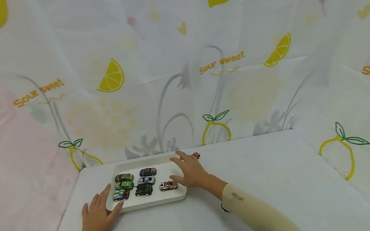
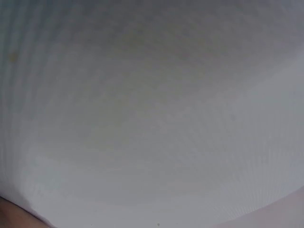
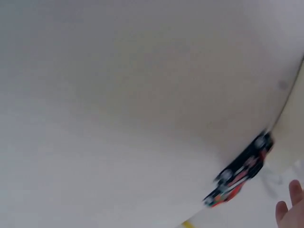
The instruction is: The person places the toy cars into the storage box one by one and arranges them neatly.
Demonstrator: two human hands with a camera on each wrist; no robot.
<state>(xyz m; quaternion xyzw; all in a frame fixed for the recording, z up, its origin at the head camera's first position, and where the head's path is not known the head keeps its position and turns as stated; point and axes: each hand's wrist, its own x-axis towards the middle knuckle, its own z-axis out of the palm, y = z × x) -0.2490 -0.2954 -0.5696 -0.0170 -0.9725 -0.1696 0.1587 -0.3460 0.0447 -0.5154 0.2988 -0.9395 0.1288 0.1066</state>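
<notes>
A white rectangular tray (image 1: pixel 148 204) on the table bears several small toy cars. At its left end stand a yellow-and-dark car (image 1: pixel 124 177), a green car (image 1: pixel 124 185) and a blue, green and white car (image 1: pixel 121 194). The middle group includes a dark jeep-like car (image 1: pixel 144 189). My left hand (image 1: pixel 96 216) lies with spread fingers along the tray's left rim. Over the right end, my right hand (image 1: pixel 191 171) has its fingers apart, near a white-and-red car (image 1: pixel 168 185). Another toy car (image 1: pixel 196 155), partly hidden behind that hand, is outside the tray.
A white cloth covers the table (image 1: pixel 257 193). Behind and at the sides hangs a lemon-printed curtain (image 1: pixel 176 104). The right wrist view shows dark-and-red toy car shapes (image 3: pixel 242 166), blurred, beside a pale wall. White, blurred cloth (image 2: pixel 156 142) fills most of the left wrist view.
</notes>
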